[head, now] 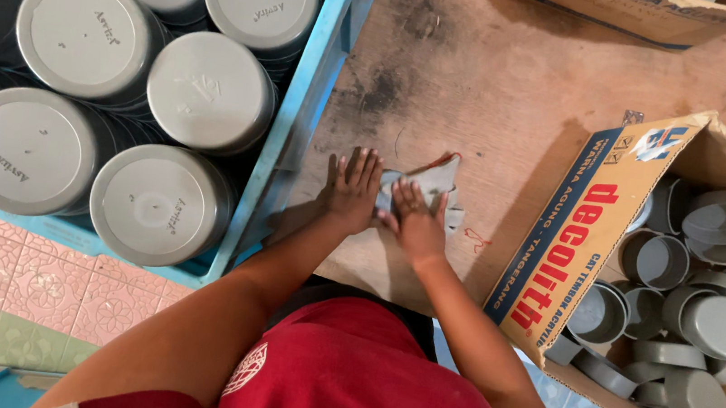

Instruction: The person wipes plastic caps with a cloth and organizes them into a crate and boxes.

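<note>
Both hands, left hand [351,189] and right hand [416,222], press flat with fingers spread on a grey cloth [427,184] on the wooden desk [487,72], blue crate [300,115] of grey buckets just left of it, cardboard box [579,229] of grey caps right, bare wood beyond.

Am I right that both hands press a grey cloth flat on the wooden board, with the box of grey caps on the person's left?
Not quite. The head view shows the cardboard box of grey caps on the person's right. The left hand and right hand do press the grey cloth on the wooden board.
</note>
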